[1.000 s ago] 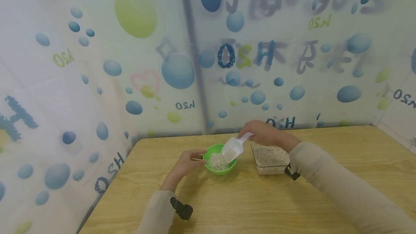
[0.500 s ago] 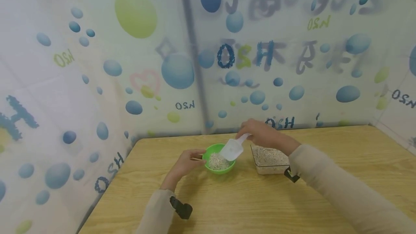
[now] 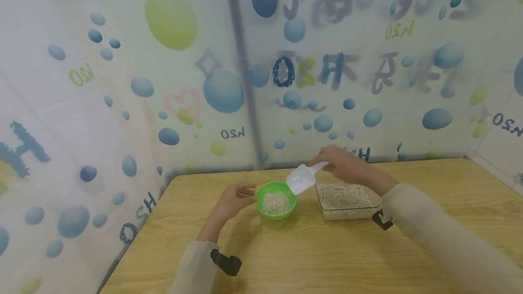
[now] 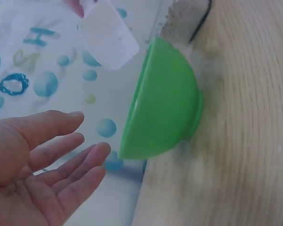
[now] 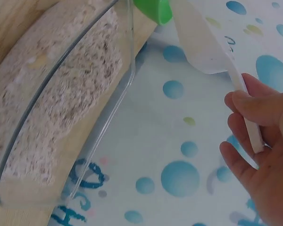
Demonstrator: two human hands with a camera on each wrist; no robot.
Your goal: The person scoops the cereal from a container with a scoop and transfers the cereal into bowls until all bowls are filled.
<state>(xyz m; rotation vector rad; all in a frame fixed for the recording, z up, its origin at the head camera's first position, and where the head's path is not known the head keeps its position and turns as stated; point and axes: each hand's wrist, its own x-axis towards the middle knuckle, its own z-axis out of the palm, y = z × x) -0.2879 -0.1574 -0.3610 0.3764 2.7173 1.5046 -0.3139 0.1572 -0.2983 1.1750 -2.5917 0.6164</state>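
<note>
A green bowl (image 3: 261, 205) stands on the table with a heap of pale oat flakes (image 3: 275, 203) inside. My left hand (image 3: 234, 201) is just left of it; in the left wrist view its fingers are relaxed, apart from the bowl's wall (image 4: 165, 103). My right hand (image 3: 341, 164) pinches the handle of a white scoop (image 3: 300, 179) between thumb and fingers. The scoop is held tilted above the bowl's right rim, and no flakes show in it. In the right wrist view the handle's end (image 5: 257, 141) lies against the curled fingers.
A clear rectangular container (image 3: 347, 214) of flakes stands right of the bowl, below my right forearm. Behind the wooden table (image 3: 294, 257) rises a pale wall (image 3: 196, 149) with printed bubbles and lettering; another wall runs along the left side.
The scoop has moved right and up from over the bowl's middle to its right rim, and the flakes in it are gone. My left fingers have come away from the bowl.
</note>
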